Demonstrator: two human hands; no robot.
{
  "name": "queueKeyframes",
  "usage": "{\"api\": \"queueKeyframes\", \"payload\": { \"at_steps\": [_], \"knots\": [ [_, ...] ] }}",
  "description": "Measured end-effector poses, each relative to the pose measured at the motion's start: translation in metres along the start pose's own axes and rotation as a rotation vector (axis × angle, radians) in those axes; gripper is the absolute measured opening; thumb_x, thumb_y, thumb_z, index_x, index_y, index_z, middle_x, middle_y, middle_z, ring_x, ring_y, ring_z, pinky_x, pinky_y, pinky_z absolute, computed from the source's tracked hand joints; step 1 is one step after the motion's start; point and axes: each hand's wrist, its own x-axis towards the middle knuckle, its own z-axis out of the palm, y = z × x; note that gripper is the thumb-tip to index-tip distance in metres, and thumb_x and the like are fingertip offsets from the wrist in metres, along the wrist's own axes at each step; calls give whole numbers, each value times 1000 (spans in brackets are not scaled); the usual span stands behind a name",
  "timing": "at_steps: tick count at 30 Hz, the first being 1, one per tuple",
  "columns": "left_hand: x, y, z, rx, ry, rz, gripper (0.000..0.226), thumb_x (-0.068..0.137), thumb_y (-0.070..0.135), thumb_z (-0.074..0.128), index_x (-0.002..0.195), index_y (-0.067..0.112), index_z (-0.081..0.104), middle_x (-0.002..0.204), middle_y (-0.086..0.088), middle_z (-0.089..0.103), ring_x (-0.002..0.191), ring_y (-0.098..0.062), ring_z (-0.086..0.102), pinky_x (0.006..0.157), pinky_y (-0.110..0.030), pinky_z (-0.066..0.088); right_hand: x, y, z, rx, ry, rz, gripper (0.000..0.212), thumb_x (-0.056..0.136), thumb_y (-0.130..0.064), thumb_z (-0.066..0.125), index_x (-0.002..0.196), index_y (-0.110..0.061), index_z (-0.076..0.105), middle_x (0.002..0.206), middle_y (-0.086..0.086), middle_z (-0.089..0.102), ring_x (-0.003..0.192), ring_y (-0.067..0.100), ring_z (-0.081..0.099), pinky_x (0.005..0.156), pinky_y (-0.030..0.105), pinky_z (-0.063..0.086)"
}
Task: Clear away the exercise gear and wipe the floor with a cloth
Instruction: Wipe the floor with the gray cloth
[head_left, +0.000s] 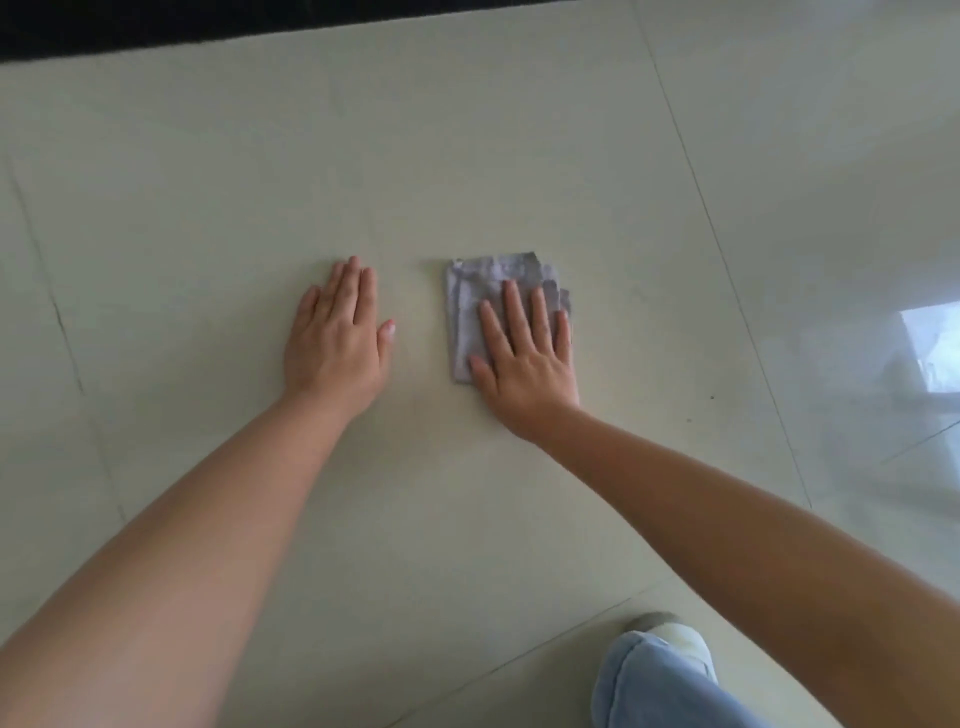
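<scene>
A folded grey cloth (480, 291) lies flat on the pale tiled floor (467, 156) in the middle of the view. My right hand (527, 358) presses down on the cloth's near right part with straight, spread fingers. My left hand (337, 338) rests flat on the bare tile a short way left of the cloth, fingers together and straight, apart from the cloth. No exercise gear shows in this view.
A dark strip (260, 26) runs along the far edge of the floor. My knee in light blue jeans (654, 686) and a pale shoe (675, 634) sit at the lower right. A bright window reflection (930, 348) glares on the tiles at the right.
</scene>
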Motion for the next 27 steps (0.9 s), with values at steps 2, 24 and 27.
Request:
{"api": "queueKeyframes", "payload": {
  "at_steps": [2,24,27],
  "knots": [
    [3,-17,-8,10,41,-26,60,85,27,33,124,-16,51,132,-34,50,122,-46,51,98,-55,42,-31,10,10,-72,-16,-237,55,97,-48,14,136,-21,41,145,11,43,137,34,33,113,44,21],
    [6,-89,-19,53,2,-220,59,78,26,37,113,-17,60,122,-32,59,109,-46,61,84,-54,51,79,-50,-23,-195,-35,-554,59,97,-47,2,137,-25,38,145,9,43,139,31,26,111,44,13],
    [6,-89,-20,19,-5,-196,55,74,21,51,113,-17,60,122,-32,59,109,-46,61,84,-55,51,36,49,-21,-272,-152,-573,54,97,-51,4,148,-33,10,159,-2,5,147,17,-7,117,36,-1]
  ]
}}
